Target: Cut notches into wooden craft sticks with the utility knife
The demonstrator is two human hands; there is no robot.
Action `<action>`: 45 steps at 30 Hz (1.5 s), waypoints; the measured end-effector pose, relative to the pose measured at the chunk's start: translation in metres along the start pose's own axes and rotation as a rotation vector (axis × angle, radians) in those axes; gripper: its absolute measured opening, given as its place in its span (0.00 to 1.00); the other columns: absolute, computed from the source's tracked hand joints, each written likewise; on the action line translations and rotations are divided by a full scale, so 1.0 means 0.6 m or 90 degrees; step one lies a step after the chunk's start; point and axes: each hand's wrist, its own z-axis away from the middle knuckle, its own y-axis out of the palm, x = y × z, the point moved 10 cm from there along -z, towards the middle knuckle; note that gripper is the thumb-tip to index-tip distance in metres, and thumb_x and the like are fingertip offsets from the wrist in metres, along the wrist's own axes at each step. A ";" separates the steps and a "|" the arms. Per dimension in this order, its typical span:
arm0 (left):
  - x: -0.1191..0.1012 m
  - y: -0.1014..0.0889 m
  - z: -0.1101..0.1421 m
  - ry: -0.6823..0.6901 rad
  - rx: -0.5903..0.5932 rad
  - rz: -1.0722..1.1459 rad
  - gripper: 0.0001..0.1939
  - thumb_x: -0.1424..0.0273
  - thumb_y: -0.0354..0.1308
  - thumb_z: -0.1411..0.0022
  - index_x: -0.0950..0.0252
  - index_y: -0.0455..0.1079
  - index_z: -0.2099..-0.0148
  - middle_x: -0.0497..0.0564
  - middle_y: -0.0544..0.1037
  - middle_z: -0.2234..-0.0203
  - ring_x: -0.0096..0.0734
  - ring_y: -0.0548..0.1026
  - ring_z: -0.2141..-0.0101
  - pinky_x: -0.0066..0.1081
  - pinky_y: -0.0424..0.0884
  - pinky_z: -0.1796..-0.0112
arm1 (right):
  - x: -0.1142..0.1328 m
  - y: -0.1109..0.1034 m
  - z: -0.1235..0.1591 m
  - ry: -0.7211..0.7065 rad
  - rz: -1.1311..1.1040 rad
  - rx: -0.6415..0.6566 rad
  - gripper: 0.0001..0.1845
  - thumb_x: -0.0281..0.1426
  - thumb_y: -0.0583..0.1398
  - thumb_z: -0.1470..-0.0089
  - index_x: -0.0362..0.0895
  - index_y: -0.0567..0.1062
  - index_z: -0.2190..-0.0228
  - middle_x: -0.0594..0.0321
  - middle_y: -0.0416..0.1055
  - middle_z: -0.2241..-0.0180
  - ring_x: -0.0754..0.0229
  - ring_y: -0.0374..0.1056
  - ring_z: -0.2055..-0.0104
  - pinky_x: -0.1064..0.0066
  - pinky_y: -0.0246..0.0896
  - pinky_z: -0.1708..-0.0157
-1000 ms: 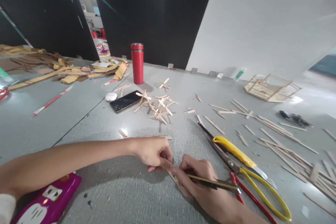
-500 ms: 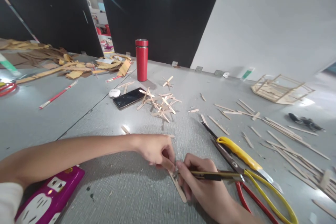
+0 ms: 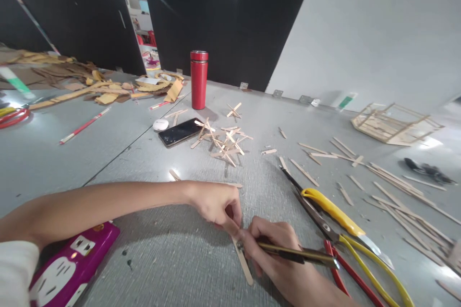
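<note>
My left hand (image 3: 218, 204) reaches across from the left and pinches one end of a flat wooden craft stick (image 3: 243, 261) down onto the grey table (image 3: 173, 259). My right hand (image 3: 277, 254) is closed around a dark pencil with a yellow stripe (image 3: 298, 253), held writing-fashion, its tip touching the stick right beside my left fingertips. The stick runs from between both hands toward me. The far end of the pencil points right, over the scissors.
Big yellow-handled scissors (image 3: 334, 211) and a red-handled tool (image 3: 338, 276) lie right of my hands. Loose sticks (image 3: 225, 141) are heaped ahead, more scattered right (image 3: 389, 177). A phone (image 3: 180, 132), red flask (image 3: 199, 79), stick frame (image 3: 392, 122) and magenta case (image 3: 68, 268) are about.
The view has drifted so everything sits slightly further right. My right hand and pencil shifted a little along the stick; my left hand keeps its pinch.
</note>
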 end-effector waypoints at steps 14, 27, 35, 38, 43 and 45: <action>0.001 0.005 0.008 -0.054 -0.005 0.025 0.21 0.54 0.70 0.42 0.65 0.71 0.73 0.41 0.72 0.83 0.22 0.69 0.85 0.27 0.65 0.78 | -0.002 0.007 -0.008 -0.005 0.026 0.024 0.24 0.39 0.57 0.31 0.47 0.59 0.79 0.75 0.52 0.83 0.67 0.45 0.80 0.69 0.43 0.78; 0.003 0.006 0.009 -0.062 0.001 0.031 0.24 0.49 0.70 0.43 0.65 0.70 0.74 0.41 0.71 0.84 0.22 0.68 0.85 0.29 0.64 0.77 | -0.003 -0.007 -0.005 0.016 0.015 -0.023 0.25 0.44 0.56 0.31 0.47 0.64 0.78 0.70 0.64 0.85 0.67 0.55 0.82 0.71 0.47 0.80; 0.003 0.006 0.009 -0.060 0.005 0.021 0.23 0.52 0.69 0.40 0.65 0.69 0.74 0.42 0.72 0.82 0.23 0.69 0.84 0.29 0.64 0.77 | -0.005 -0.005 -0.006 0.007 0.037 -0.023 0.23 0.42 0.56 0.31 0.47 0.63 0.77 0.72 0.58 0.82 0.66 0.50 0.79 0.70 0.44 0.78; 0.005 0.005 0.009 -0.063 -0.007 0.015 0.20 0.58 0.67 0.38 0.65 0.69 0.74 0.41 0.72 0.83 0.23 0.69 0.85 0.29 0.65 0.77 | -0.007 -0.003 -0.005 0.003 0.047 -0.024 0.22 0.40 0.56 0.30 0.47 0.61 0.76 0.73 0.54 0.80 0.65 0.48 0.77 0.69 0.43 0.77; 0.004 0.003 0.010 -0.061 -0.022 0.015 0.14 0.69 0.62 0.36 0.65 0.69 0.74 0.40 0.71 0.82 0.21 0.69 0.85 0.28 0.64 0.77 | -0.013 0.003 -0.009 0.010 0.050 -0.016 0.22 0.40 0.57 0.31 0.48 0.61 0.77 0.72 0.56 0.80 0.64 0.49 0.77 0.68 0.44 0.76; 0.004 0.002 0.010 -0.060 -0.022 0.019 0.14 0.68 0.62 0.36 0.65 0.68 0.74 0.41 0.71 0.83 0.21 0.69 0.85 0.28 0.64 0.77 | -0.015 0.003 -0.011 0.012 0.043 -0.014 0.23 0.40 0.57 0.31 0.47 0.61 0.78 0.72 0.56 0.81 0.65 0.49 0.77 0.69 0.45 0.76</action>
